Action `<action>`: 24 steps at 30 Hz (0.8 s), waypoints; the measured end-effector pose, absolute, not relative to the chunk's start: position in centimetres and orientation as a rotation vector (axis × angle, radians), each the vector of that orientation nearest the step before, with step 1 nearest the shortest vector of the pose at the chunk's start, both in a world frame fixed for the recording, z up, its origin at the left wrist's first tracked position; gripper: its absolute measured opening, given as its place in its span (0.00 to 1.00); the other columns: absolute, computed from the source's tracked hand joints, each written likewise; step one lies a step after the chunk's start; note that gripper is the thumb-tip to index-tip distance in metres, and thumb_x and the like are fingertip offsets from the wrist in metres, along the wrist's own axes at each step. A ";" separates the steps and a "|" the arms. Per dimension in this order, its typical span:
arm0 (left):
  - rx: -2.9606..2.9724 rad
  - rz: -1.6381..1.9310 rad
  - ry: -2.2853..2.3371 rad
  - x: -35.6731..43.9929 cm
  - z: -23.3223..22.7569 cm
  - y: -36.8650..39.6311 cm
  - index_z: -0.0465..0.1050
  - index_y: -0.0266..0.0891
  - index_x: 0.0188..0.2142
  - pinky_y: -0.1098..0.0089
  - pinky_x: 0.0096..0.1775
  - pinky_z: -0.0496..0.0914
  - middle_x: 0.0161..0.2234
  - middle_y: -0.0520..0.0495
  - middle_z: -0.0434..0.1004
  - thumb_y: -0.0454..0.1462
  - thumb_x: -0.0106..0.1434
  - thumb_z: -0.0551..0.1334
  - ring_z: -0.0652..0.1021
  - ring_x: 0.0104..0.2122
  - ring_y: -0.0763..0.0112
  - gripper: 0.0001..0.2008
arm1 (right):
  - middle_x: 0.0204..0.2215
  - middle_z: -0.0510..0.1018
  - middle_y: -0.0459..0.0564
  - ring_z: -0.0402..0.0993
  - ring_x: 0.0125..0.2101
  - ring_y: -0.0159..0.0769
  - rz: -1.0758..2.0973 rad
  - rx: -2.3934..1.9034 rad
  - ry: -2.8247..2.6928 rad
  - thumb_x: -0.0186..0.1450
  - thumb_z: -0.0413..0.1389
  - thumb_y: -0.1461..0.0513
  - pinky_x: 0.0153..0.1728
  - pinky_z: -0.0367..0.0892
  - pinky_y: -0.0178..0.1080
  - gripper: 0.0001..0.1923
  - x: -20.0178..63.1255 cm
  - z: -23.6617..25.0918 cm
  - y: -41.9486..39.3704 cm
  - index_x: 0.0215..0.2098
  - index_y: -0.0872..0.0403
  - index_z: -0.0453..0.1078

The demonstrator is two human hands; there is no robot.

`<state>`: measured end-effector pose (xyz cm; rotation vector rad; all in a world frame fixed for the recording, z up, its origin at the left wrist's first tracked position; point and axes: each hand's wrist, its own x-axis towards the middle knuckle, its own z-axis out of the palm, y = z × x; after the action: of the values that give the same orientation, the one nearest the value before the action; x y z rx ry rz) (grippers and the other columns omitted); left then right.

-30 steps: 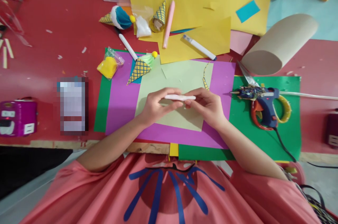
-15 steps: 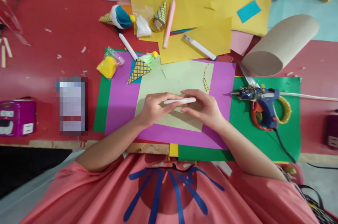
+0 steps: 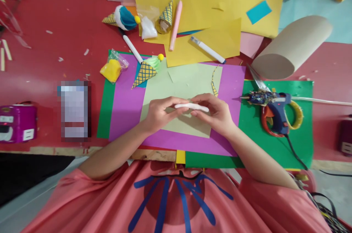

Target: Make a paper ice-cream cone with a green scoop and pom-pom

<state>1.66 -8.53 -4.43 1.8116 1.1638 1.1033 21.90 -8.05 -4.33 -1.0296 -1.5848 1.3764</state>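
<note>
left hand point(image 3: 159, 114) and right hand point(image 3: 216, 114): fingers curled, pinching opposite ends of a white clay roll point(image 3: 191, 106); soft, thin, slightly bowed. beneath: matte pale green paper point(image 3: 181, 79).

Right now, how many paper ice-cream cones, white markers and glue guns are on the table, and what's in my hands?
Paper cones: 3
White markers: 2
Glue gun: 1
White clay roll: 1, held between left hand and right hand
Total: 7

Three paper cones point(image 3: 145, 73) point(image 3: 121, 18) point(image 3: 167, 15), two white markers point(image 3: 132, 48) point(image 3: 208, 50), one glue gun point(image 3: 275, 110), one cardboard roll point(image 3: 291, 46)
</note>
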 end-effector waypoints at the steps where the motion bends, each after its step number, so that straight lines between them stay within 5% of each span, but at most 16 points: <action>1: 1.807 1.105 1.153 1.6 -4.4 -8.5 0.80 0.42 0.39 0.83 0.29 0.75 0.34 0.53 0.85 0.38 0.60 0.68 0.82 0.27 0.79 0.07 | 0.35 0.81 0.47 0.79 0.36 0.32 1.331 -1.039 -1.617 0.62 0.63 0.59 0.36 0.71 0.35 0.11 21.9 -4.3 -8.0 0.42 0.51 0.73; 4: 1.771 1.086 1.120 1.5 -4.3 -8.5 0.79 0.45 0.40 0.83 0.31 0.76 0.35 0.56 0.85 0.37 0.61 0.67 0.83 0.29 0.78 0.08 | 0.32 0.82 0.47 0.79 0.32 0.34 1.232 -1.105 -1.670 0.63 0.62 0.60 0.33 0.70 0.36 0.04 22.0 -4.0 -8.1 0.36 0.50 0.75; 10: 1.831 1.057 1.057 1.4 -4.2 -8.3 0.78 0.45 0.47 0.77 0.40 0.79 0.42 0.51 0.84 0.39 0.58 0.70 0.84 0.37 0.71 0.16 | 0.29 0.83 0.47 0.79 0.28 0.34 1.207 -1.174 -1.654 0.64 0.61 0.58 0.30 0.70 0.36 0.05 22.1 -3.7 -8.3 0.36 0.51 0.77; 17: 1.804 1.023 1.183 1.4 -4.3 -8.4 0.82 0.44 0.41 0.79 0.33 0.77 0.35 0.50 0.85 0.43 0.62 0.66 0.84 0.31 0.73 0.11 | 0.35 0.83 0.48 0.80 0.34 0.34 1.239 -1.057 -1.639 0.59 0.65 0.52 0.37 0.73 0.36 0.24 22.1 -4.4 -8.1 0.51 0.51 0.73; 21: 1.763 1.047 1.093 1.3 -4.3 -8.3 0.82 0.42 0.39 0.80 0.32 0.76 0.35 0.49 0.85 0.41 0.60 0.68 0.84 0.30 0.73 0.09 | 0.37 0.84 0.50 0.80 0.36 0.34 1.152 -1.044 -1.714 0.63 0.62 0.58 0.37 0.73 0.36 0.10 22.0 -4.3 -8.2 0.43 0.51 0.77; 24: 1.700 1.062 1.029 1.2 -4.4 -8.2 0.80 0.43 0.45 0.79 0.34 0.77 0.39 0.47 0.85 0.41 0.57 0.71 0.84 0.33 0.72 0.16 | 0.34 0.84 0.49 0.80 0.32 0.34 1.126 -1.134 -1.664 0.62 0.62 0.56 0.33 0.72 0.36 0.10 22.1 -4.2 -8.3 0.39 0.52 0.78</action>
<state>1.22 -8.20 -4.42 1.6995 1.0293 1.0622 22.05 -8.31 -4.16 -1.1336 -1.6637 1.1259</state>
